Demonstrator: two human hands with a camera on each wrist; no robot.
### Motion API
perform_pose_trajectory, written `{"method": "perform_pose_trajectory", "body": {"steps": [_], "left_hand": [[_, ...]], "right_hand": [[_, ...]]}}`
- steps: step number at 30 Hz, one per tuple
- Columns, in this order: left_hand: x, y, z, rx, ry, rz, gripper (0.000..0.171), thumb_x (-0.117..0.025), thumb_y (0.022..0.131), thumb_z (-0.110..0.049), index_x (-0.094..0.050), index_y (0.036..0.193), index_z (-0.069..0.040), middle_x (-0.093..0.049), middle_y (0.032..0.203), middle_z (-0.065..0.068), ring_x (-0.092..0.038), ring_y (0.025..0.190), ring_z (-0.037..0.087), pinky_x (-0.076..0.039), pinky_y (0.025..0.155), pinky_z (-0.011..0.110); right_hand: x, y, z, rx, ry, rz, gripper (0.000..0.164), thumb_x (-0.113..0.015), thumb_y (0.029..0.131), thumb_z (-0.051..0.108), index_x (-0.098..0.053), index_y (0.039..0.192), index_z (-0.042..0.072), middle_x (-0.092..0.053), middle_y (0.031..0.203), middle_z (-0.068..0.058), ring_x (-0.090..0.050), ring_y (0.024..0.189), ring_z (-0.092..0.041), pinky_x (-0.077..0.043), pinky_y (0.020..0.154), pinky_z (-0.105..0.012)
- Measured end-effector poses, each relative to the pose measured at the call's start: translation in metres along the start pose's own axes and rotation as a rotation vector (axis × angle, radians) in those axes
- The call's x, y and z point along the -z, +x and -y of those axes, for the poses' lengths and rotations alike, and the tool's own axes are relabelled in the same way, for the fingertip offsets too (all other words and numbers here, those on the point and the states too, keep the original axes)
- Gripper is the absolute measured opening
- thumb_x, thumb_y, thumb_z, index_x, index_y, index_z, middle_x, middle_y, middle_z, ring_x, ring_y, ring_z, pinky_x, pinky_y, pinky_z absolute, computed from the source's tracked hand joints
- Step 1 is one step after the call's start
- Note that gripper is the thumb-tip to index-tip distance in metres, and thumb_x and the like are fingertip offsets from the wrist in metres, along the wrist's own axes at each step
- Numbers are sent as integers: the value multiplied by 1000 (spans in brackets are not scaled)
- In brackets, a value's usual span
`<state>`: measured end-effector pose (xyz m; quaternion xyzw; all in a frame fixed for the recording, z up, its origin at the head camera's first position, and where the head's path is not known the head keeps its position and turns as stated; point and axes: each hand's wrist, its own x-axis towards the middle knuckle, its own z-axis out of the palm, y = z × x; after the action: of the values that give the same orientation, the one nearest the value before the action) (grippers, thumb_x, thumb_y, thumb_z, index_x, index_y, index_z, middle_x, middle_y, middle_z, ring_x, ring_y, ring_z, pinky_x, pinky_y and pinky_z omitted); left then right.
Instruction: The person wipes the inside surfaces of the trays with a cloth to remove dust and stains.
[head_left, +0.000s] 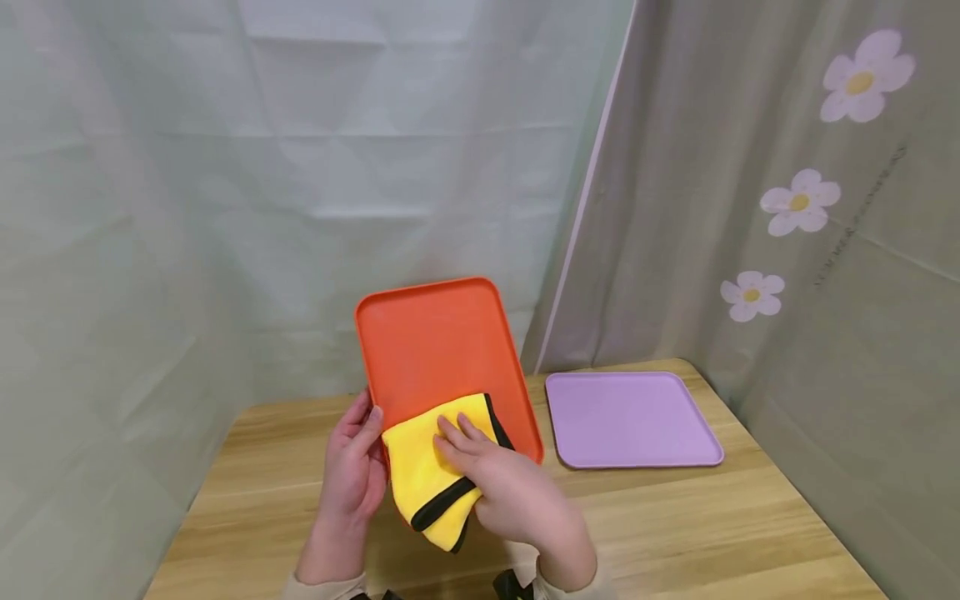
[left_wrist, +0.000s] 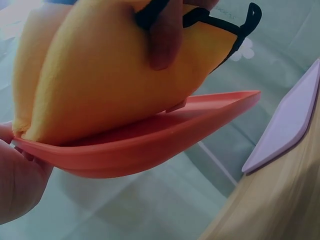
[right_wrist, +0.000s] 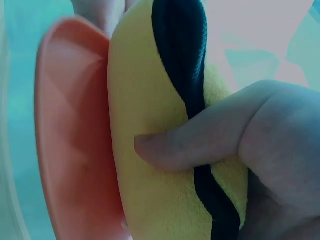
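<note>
An orange tray point(head_left: 438, 358) is held up at a tilt over the table, its far end raised. My left hand point(head_left: 354, 467) grips its left edge, thumb on the rim; that thumb and the tray's side point(left_wrist: 115, 162) show in the left wrist view. Against the tray's near part lies a folded yellow cloth point(head_left: 416, 450) with black edging. My right hand point(head_left: 517, 487) holds this cloth, its thumb point(right_wrist: 185, 145) pressed across the yellow side and the black border in the right wrist view. Part of the right fingers is hidden by the folds.
A purple tray point(head_left: 630, 421) lies flat on the wooden table point(head_left: 675, 525), to the right. Pale curtains point(head_left: 405, 167) hang behind and at both sides, with white flowers point(head_left: 798, 202) printed on the right one.
</note>
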<state>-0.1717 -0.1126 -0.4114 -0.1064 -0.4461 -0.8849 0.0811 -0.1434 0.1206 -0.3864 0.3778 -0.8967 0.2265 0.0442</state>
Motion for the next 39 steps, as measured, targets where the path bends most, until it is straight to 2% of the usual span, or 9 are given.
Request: {"method": "perform_pose_trajectory", "body": {"steps": [5, 7, 11, 15, 18, 22, 25, 34, 39], "left_hand": [[1, 0, 1, -1, 2, -17, 46, -48, 114, -8, -47, 160, -4, -64, 140, 1, -65, 124, 16, -54, 106, 31], [1, 1, 2, 2, -1, -23, 46, -48, 114, -7, -48, 160, -4, -65, 140, 1, -65, 125, 16, -54, 106, 32], [0, 2, 2, 7, 0, -23, 45, -49, 114, -7, -48, 159, -4, -64, 140, 2, -65, 125, 17, -54, 107, 33], [-1, 3, 1, 10, 12, -26, 46, -49, 114, -8, -48, 159, -3, -65, 139, 2, -65, 125, 17, -54, 107, 33], [-1, 4, 0, 12, 21, -22, 47, -49, 114, -8, -46, 160, -3, -64, 141, 2, -65, 126, 16, -53, 107, 33], [-2, 7, -2, 19, 34, -21, 48, -49, 114, -9, -43, 162, -3, -62, 143, 2, -64, 128, 17, -52, 108, 33], [-4, 9, -3, 23, 48, -28, 49, -49, 114, -9, -42, 162, -2, -61, 142, 2, -63, 128, 17, -52, 109, 33], [-2, 8, -2, 8, 33, -22, 49, -48, 114, -7, -42, 163, -2, -63, 143, 1, -64, 129, 17, -52, 108, 33], [3, 4, 0, -2, 0, -13, 49, -47, 114, -7, -42, 163, -2, -64, 145, 3, -64, 130, 18, -53, 108, 34]], "right_hand": [[-4, 2, 8, -2, -77, -15, 92, -58, 78, -21, -48, 162, 15, -34, 171, 3, -28, 159, -21, -60, 91, -30], [-4, 1, 8, -1, -77, -21, 92, -58, 78, -21, -49, 162, 15, -35, 171, 3, -29, 159, -21, -60, 90, -30], [-3, 1, 5, 5, -66, -22, 92, -56, 79, -22, -47, 163, 15, -34, 171, 3, -28, 159, -21, -58, 100, -34], [-2, 0, 1, 13, -14, -6, 93, -52, 80, -24, -44, 164, 16, -31, 173, 4, -25, 160, -20, -58, 91, -27], [-1, 0, -1, 24, 25, 0, 95, -50, 81, -26, -42, 165, 15, -29, 174, 4, -22, 161, -21, -57, 95, -27], [1, 0, -5, 38, 61, -7, 98, -47, 79, -32, -41, 165, 14, -28, 174, 3, -20, 161, -22, -46, 117, -39], [3, 0, -6, 37, 76, -8, 100, -46, 78, -35, -41, 165, 14, -28, 174, 2, -19, 162, -22, -39, 121, -42], [3, -1, -6, 24, 66, 6, 101, -48, 78, -34, -40, 166, 15, -27, 175, 4, -19, 162, -22, -52, 109, -34], [2, -3, -9, 32, 32, 36, 101, -48, 78, -34, -39, 166, 15, -27, 175, 4, -19, 162, -22, -51, 110, -34]]}}
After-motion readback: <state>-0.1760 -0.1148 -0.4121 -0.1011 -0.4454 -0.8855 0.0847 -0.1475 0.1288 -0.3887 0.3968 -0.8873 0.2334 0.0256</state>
